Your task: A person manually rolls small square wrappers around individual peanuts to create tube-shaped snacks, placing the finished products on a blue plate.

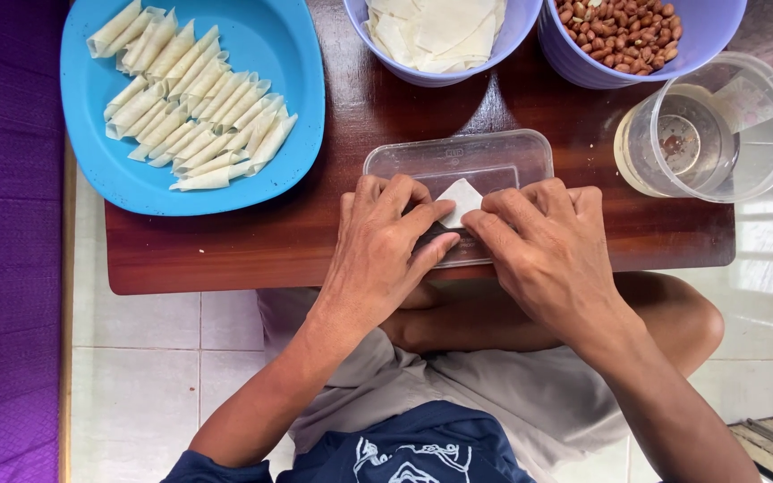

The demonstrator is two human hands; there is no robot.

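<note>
On the low wooden table (315, 241), the plate (288, 54) of rolled wrappers (190, 98) lies left, the bowl of wrapper sheets (436, 31) and bowl of peanuts (624, 31) behind, the round container (709, 125) right, and the rectangular lid (458, 161) under both hands centre.

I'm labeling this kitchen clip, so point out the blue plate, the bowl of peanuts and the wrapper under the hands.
blue plate (288, 54), head view, bare inner surface
bowl of peanuts (574, 64), head view, outer wall
wrapper (461, 199), head view, visible white corner
</note>
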